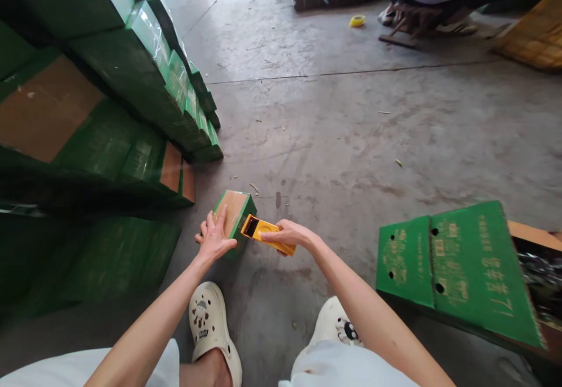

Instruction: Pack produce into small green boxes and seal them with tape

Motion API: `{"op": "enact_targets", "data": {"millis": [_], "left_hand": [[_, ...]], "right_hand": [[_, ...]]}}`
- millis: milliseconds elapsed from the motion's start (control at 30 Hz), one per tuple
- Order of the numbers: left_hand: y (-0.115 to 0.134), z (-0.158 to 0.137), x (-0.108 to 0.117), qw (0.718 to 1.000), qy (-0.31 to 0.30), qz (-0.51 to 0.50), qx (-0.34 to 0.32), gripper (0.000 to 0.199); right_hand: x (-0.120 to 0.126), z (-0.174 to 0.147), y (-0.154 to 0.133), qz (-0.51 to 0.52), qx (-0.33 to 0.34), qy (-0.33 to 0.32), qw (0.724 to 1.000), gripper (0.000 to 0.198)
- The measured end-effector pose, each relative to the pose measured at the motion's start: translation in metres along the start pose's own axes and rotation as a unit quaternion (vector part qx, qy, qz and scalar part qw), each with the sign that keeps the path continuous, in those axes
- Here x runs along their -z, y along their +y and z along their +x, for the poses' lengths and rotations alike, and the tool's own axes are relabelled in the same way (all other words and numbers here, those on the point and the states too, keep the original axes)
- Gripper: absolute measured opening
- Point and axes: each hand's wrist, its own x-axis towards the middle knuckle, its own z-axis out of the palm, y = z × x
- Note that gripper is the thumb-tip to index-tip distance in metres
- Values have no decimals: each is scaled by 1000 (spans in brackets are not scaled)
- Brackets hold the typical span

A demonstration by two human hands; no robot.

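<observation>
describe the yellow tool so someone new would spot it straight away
Start from the tall stack of green boxes on the left, then find the small box under the person's left hand. The yellow tool is in the right hand, pointing at that box. Unlike the round yellow roll on the floor, it is long and hand-held.

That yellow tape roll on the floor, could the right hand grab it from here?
Probably not: the right hand holds a yellow handheld tool, and the tape roll lies well beyond it across the concrete floor.
</observation>
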Motion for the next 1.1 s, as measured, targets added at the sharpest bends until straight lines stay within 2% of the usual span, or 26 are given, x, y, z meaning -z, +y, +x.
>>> {"op": "enact_targets", "data": {"millis": [100,233,300,400,533,667,767,867,967,1100], "left_hand": [[17,-35,-23,999,-11,-33,-7,124],[22,-67,-49,999,-11,-46,-2,119],[15,-68,-50,998,-20,-54,-1,117],[0,-55,-39,996,-55,-66,10,115],[-15,-40,-29,994,-85,-72,18,112],[-22,-36,-30,993,-97,-73,14,113],[-24,-34,-28,991,-109,-77,9,113],[-18,-36,-25,991,-113,-67,10,114],[1,-48,-32,995,-91,-33,13,113],[34,-69,-49,999,-45,21,10,111]], "right_hand": [[15,-25,18,-30,-31,-34,998,66],[6,-49,43,-81,-57,-7,995,64],[-6,-55,47,-73,-37,4,997,64],[-13,-65,44,-31,11,-17,999,66],[4,-87,46,-56,22,-34,998,68],[15,-100,57,-91,-2,-7,996,65],[5,-88,51,-125,-47,18,991,60],[-9,-61,27,-188,-102,53,976,52],[-19,-34,-2,-260,-150,98,949,40],[-34,-13,-23,-281,-197,112,933,31]]}}
